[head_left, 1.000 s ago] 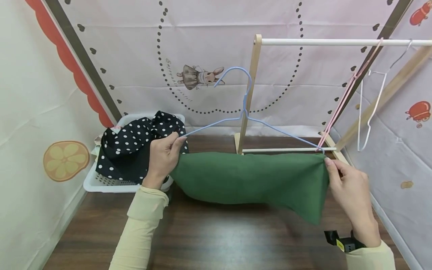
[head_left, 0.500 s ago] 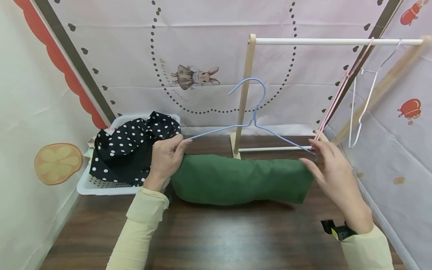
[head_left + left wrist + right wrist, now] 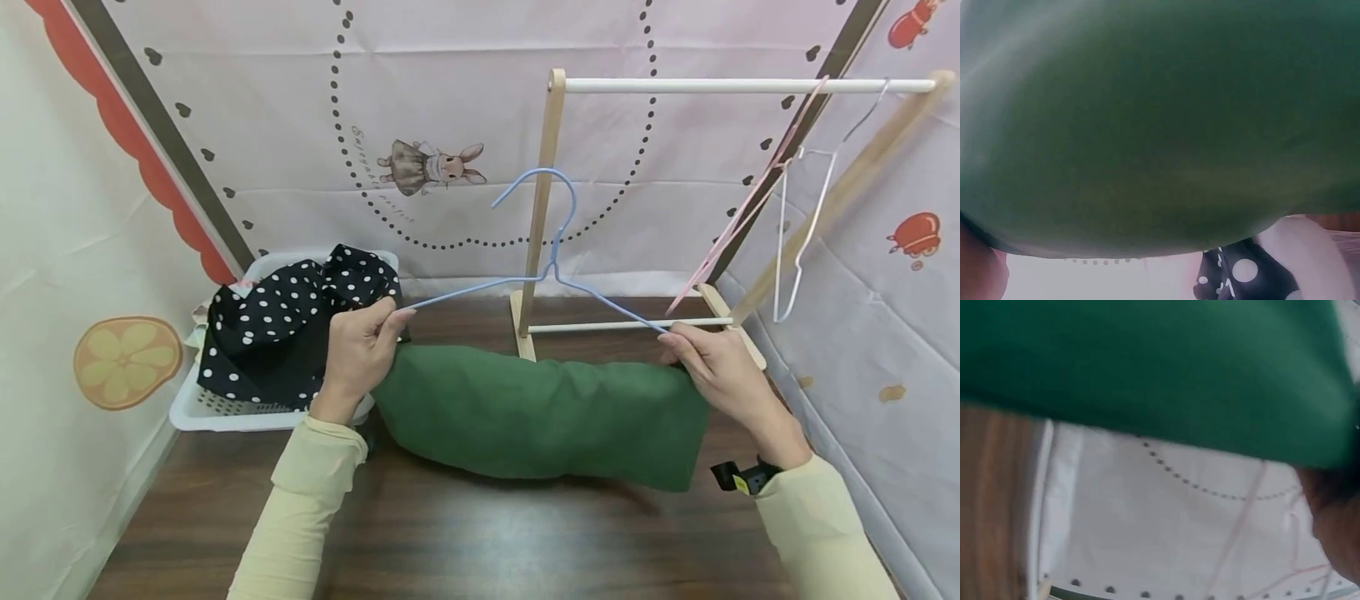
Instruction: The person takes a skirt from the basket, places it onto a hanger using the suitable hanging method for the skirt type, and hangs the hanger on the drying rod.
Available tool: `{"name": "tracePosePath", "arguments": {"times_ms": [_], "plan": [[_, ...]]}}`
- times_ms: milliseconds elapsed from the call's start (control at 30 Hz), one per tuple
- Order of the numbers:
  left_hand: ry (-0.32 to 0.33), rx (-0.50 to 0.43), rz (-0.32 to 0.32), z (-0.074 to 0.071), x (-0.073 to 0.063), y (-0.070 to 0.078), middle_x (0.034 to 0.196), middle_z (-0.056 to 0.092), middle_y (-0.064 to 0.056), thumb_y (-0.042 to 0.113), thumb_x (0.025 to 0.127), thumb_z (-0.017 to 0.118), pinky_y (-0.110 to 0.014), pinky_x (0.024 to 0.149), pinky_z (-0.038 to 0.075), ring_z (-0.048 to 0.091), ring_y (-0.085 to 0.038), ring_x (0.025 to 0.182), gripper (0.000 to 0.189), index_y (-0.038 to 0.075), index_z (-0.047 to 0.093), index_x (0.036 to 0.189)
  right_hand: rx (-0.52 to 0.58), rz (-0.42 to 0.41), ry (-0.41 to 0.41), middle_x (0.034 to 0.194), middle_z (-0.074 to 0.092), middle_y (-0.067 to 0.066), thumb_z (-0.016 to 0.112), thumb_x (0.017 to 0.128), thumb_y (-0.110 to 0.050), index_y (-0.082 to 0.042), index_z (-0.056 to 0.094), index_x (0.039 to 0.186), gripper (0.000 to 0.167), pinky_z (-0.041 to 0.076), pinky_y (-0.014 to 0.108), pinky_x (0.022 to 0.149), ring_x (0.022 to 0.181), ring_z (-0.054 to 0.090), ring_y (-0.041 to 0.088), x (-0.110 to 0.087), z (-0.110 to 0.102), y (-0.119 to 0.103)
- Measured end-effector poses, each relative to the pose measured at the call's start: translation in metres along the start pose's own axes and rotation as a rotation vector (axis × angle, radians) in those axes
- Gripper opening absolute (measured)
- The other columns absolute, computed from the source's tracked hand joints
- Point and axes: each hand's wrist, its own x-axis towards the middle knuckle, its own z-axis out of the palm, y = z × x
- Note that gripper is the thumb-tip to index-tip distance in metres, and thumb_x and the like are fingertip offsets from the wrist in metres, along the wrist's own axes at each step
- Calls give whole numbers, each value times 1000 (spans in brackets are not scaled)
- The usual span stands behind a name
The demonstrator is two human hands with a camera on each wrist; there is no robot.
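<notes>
A blue wire hanger (image 3: pixel 553 265) is held up between both hands, its hook pointing upward. Green cloth (image 3: pixel 540 417) hangs just below it as a wide folded band, its right end drooping lower. At the hanger's left end, my left hand (image 3: pixel 358 350) pinches the wire at the cloth's upper left corner. My right hand (image 3: pixel 723 371) grips the right end with thumb and fingers, by the cloth's upper right corner; that hanger tip is hidden in the hand. Both wrist views are mostly filled by the green cloth (image 3: pixel 1147 125).
A white basket (image 3: pixel 247 423) with black polka-dot cloth (image 3: pixel 277 325) stands at left. Behind, a wooden-legged rack with a white rail (image 3: pixel 675 86) carries a pink hanger (image 3: pixel 720 242) and a white hanger (image 3: pixel 806 250). Printed fabric walls border the dark wood floor (image 3: pixel 480 542).
My right hand let go of the corner, spread its fingers, then took hold of the hanger's right end farther left. The cloth's right end shifted left. The pink hanger swung left.
</notes>
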Motion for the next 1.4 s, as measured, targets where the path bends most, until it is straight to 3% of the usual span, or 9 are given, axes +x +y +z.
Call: {"name": "tracePosePath", "arguments": {"times_ms": [133, 200, 500, 733, 967, 1167, 1400], "plan": [[-26, 17, -15, 1, -3, -2, 47, 23, 11, 45, 100, 49, -22, 38, 16, 18, -6, 37, 54, 16, 30, 57, -39, -61, 167, 54, 49, -9, 44, 100, -43, -14, 56, 68, 45, 27, 20, 40, 43, 37, 3, -2, 11, 9], [-34, 21, -25, 1, -5, -2, 47, 22, 11, 45, 100, 49, -22, 37, 15, 18, -6, 37, 54, 16, 30, 58, -55, -66, 207, 53, 46, -10, 43, 99, -46, -14, 55, 66, 47, 26, 20, 39, 43, 34, 2, -3, 14, 9], [-48, -38, -80, 0, -10, -4, 48, 26, 9, 45, 98, 52, -21, 39, 17, 22, -8, 39, 52, 14, 35, 59, -113, -37, 250, 51, 36, -12, 43, 99, -48, -14, 50, 64, 49, 22, 22, 39, 42, 28, 3, -3, 8, -5], [-46, -112, -237, -3, -12, -7, 60, 54, 6, 42, 94, 62, -23, 46, 31, 42, -9, 50, 35, 12, 59, 75, -146, -40, 310, 51, 30, -12, 46, 100, -46, -11, 54, 64, 51, 20, 21, 40, 43, 22, 1, -3, -10, -20], [29, -79, -366, -4, -13, -10, 74, 63, 0, 33, 99, 58, -24, 58, 39, 54, -9, 65, 27, 8, 64, 89, -203, 41, 430, 48, 44, -4, 53, 98, -45, -8, 57, 59, 54, 23, 15, 43, 40, 32, 0, -5, -36, -33], [2, -66, -413, -3, -18, -13, 73, 62, 4, 34, 100, 54, -24, 58, 40, 55, -9, 67, 31, 8, 63, 85, -292, 159, 467, 48, 45, 3, 59, 97, -39, -3, 59, 60, 51, 20, 8, 48, 44, 31, -6, -15, -60, -41], [-1, -56, -424, -4, -23, -15, 71, 61, 4, 34, 100, 54, -25, 54, 39, 54, -10, 65, 33, 8, 63, 82, -411, 236, 457, 49, 47, 11, 57, 99, -35, 2, 57, 63, 52, 16, 10, 44, 42, 27, -9, -30, -81, -52]]}}
